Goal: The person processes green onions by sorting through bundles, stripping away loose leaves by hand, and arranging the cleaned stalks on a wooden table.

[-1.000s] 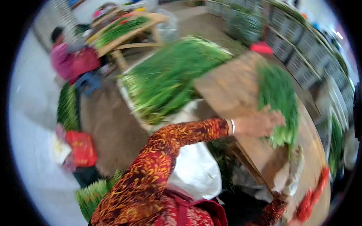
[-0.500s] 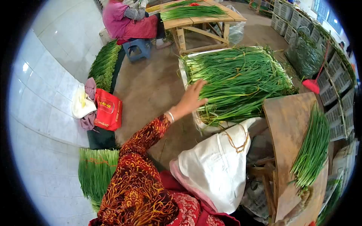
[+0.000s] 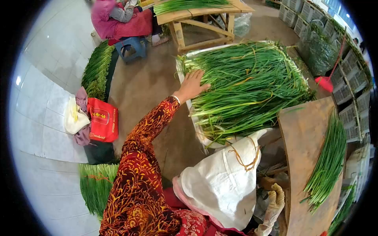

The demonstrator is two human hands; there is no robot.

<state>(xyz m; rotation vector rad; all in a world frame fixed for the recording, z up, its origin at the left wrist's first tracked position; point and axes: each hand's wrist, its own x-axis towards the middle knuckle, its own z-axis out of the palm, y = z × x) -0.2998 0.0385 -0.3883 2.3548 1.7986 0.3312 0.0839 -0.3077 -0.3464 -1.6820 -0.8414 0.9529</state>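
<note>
My left hand (image 3: 191, 85), bare with a pale bracelet at the wrist, lies with fingers stretched out at the left edge of a big heap of green chives (image 3: 248, 82). Its fingertips touch the stalks and hold none that I can see. My right hand (image 3: 274, 202), in a pale glove, is low between the white sack (image 3: 220, 177) over my lap and the wooden board (image 3: 301, 129). Its fingers are loosely bent, with nothing visible in them. On the board lies a smaller bunch of chives (image 3: 327, 161).
A person in pink (image 3: 126, 23) sits on a blue stool (image 3: 132, 48) by a wooden table (image 3: 197, 15) with more chives. Bundled chives (image 3: 96, 188) and a red bag (image 3: 103, 120) line the left wall. Crates (image 3: 348, 88) and a red dustpan (image 3: 325, 83) stand right.
My left hand has moved slightly left along the heap's edge. My gloved right hand has come away from the bunch on the board, to the left. The view has shifted a little.
</note>
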